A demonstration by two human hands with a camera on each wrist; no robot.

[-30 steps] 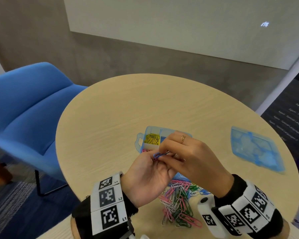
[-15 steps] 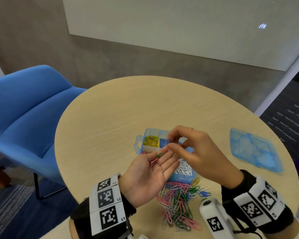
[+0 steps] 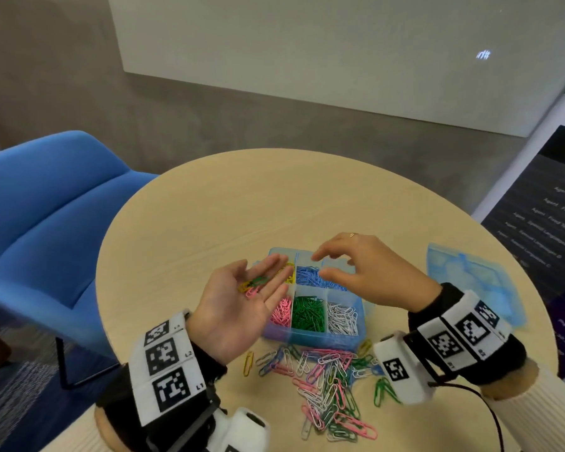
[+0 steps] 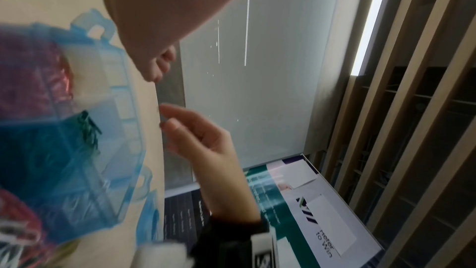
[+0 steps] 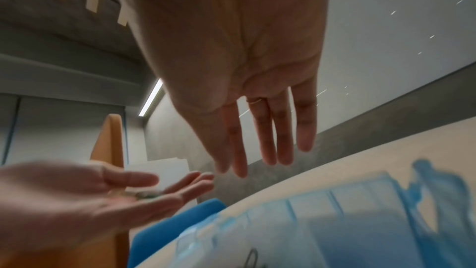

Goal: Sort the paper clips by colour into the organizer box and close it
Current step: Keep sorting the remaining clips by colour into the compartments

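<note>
A round, pale wood-grain tabletop [image 3: 209, 203] fills the middle of the head view, with a blue upholstered chair [image 3: 46, 216] off its left edge, a grey wall behind carrying a large whitish board [image 3: 307, 44], and a dark printed banner [image 3: 542, 223] standing at the right. The organizer box [image 3: 310, 336], translucent blue, sits open near the centre; its compartments show yellow, blue, pink, green and white clips, and its far-right compartment is hidden under the right hand. Its separate lid [image 3: 470, 275] lies on the tabletop to the right, well apart. A loose heap of mixed paper clips [image 3: 323, 380] lies on the near side of the box.

The left hand [image 3: 238, 308] is held palm up over the box's left end, its grip spread flat, carrying a few clips [image 3: 253, 283] — green, pink and yellow — on the fingers. The right hand [image 3: 369, 275] hovers over the far row, its grip loosely spread, thumb and fingers apart and holding nothing.

Both wrist views are blurred: the box shows only as smeared blue, and the clips on the palm are barely legible there.
</note>
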